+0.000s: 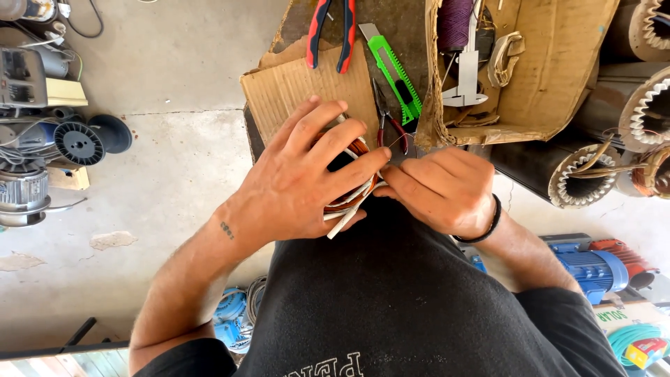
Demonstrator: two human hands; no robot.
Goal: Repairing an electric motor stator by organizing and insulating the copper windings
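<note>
Head view, left grip: left hand (300,178) closed around the copper coil (352,183), fingers draped over its top.
Right grip: right hand (447,188) pinches the white strips (347,216) at the coil's edge.
Coil location: between both hands, above the tabletop (401,31).
Handling: probably stiff yet springy, light; best held by the bundle, not single strands.
Count: one coil, one green knife (396,73), two pliers.

Bare cardboard sheet (279,87) ahead-left; green utility knife (395,70), small pliers (388,115), cardboard box (558,84) ahead-right.
</note>
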